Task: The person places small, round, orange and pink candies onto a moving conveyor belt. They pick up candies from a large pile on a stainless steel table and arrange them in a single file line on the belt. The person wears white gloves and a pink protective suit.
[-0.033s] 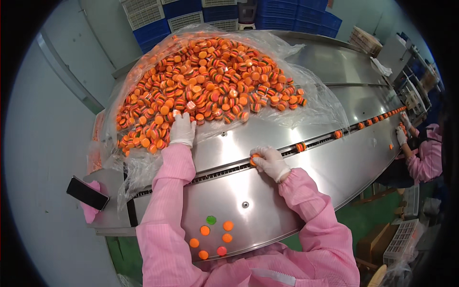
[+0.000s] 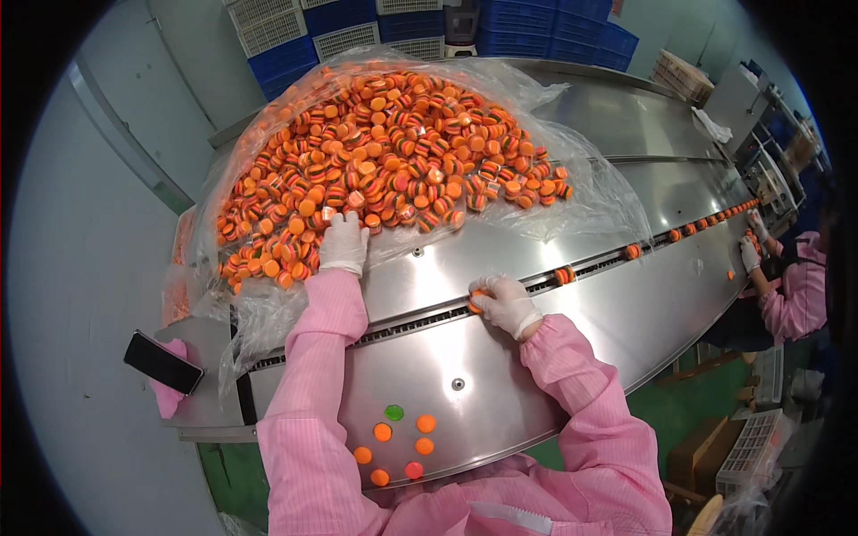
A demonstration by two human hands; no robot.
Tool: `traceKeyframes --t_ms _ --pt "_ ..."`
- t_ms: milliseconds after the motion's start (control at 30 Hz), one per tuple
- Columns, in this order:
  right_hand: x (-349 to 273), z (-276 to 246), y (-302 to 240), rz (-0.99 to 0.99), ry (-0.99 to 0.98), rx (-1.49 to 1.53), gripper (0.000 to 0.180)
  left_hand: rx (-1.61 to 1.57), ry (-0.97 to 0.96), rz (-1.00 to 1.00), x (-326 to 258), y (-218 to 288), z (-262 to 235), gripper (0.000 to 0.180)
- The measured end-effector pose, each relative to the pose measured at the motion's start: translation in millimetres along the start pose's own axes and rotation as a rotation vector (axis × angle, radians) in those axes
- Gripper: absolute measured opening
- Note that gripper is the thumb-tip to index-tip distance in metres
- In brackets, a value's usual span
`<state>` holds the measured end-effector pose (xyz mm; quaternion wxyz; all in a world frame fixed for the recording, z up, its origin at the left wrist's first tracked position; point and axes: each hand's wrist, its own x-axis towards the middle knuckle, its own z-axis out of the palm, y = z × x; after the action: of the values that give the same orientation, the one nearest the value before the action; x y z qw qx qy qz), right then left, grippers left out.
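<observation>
A large heap of striped round candies (image 2: 393, 152), orange with red and green layers, lies on clear plastic sheeting (image 2: 581, 188). My gloved left hand (image 2: 344, 246) rests at the heap's near edge, fingers spread toward the candies, with no candy plainly held. My gloved right hand (image 2: 508, 306) pinches one striped candy (image 2: 476, 302) at the narrow chain conveyor (image 2: 407, 327) set in the steel table. To its right, a striped candy (image 2: 564, 275) and another striped candy (image 2: 632, 252) stand on edge in the conveyor.
Near my body lie several loose orange discs (image 2: 425, 423), a green disc (image 2: 394, 412) and a pink disc (image 2: 414, 470). A phone (image 2: 164, 362) on pink cloth sits at left. Far right, a co-worker's gloved hands (image 2: 749, 255) are at the line. Blue crates (image 2: 518, 31) stand behind.
The candies on the conveyor to the right of my right hand have shifted very slightly right. My left hand has moved a touch; my right hand keeps its pinch.
</observation>
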<state>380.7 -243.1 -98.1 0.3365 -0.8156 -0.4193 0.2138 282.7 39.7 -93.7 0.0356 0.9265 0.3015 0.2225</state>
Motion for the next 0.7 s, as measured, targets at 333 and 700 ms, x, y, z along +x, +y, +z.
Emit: traceKeyframes --t_ms 333,700 --pt "96.1 -12.3 -22.0 -0.533 0.386 -0.222 0.019 -0.131 -0.183 0.061 1.4 -2.4 0.5 0.027" --pt "131.0 41.1 -50.6 -0.249 0.299 -0.865 0.014 -0.334 -0.735 0.222 -102.0 9.8 -64.2 0.015"
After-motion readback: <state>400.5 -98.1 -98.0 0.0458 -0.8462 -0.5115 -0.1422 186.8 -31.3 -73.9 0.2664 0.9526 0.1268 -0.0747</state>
